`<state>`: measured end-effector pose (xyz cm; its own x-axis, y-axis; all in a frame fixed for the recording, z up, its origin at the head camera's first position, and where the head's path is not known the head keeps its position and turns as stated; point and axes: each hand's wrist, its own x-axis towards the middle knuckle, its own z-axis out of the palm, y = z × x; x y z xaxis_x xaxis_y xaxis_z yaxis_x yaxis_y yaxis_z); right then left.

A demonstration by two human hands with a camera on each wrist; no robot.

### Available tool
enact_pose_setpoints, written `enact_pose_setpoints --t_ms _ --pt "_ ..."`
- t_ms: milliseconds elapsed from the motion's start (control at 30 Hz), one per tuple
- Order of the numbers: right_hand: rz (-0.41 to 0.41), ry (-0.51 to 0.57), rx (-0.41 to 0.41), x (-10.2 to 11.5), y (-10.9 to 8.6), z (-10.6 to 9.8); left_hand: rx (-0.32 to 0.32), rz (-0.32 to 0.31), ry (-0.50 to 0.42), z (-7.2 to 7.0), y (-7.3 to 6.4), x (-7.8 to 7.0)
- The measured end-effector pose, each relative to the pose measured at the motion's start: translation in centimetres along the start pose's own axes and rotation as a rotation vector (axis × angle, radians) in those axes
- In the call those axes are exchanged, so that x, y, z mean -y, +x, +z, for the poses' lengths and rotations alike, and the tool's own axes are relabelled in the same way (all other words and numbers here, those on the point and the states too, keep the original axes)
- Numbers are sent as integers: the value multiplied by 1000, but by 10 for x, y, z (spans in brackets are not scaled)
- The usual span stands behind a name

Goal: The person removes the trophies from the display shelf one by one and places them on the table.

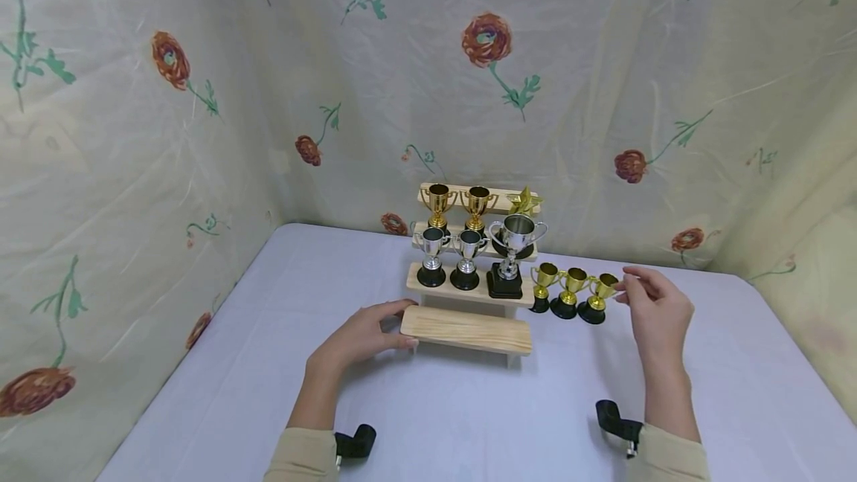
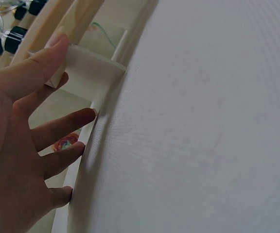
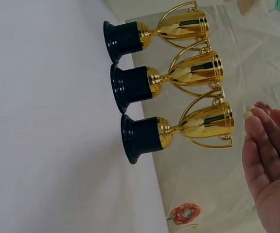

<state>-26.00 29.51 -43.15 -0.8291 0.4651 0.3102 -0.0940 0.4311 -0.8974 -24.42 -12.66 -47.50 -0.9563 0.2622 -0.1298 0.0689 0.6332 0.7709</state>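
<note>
My left hand [image 1: 364, 332] grips the left end of the lowest step of a pale wooden stepped stand [image 1: 469, 327], the thumb over the board's edge in the left wrist view. My right hand [image 1: 659, 311] is just right of the rightmost small gold trophy cup [image 3: 205, 121], its bent fingers close together and a small gap from the cup's rim. Two matching gold cups, the middle one [image 3: 196, 69] and the left one [image 3: 183, 25], stand upright in line with it on black bases, on the table beside the stand.
Two small silver cups, left [image 1: 432, 244] and right [image 1: 468, 248], and a larger silver cup [image 1: 510, 251] share one step. Two gold cups [image 1: 438, 203] and a gold star trophy [image 1: 525, 203], partly hidden, are behind them. A white cloth [image 1: 482, 415] covers the table; a flowered curtain [image 1: 562, 147] hangs behind.
</note>
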Motion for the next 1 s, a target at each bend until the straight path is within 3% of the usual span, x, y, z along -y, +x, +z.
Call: enact_pose_setpoints --t_ms 767,1000 --pt "-199 -50 121 26 -18 25 -1 -10 -1 0 1 2" --pt "-216 -34 155 33 -22 32 6 4 -14 0 0 0"
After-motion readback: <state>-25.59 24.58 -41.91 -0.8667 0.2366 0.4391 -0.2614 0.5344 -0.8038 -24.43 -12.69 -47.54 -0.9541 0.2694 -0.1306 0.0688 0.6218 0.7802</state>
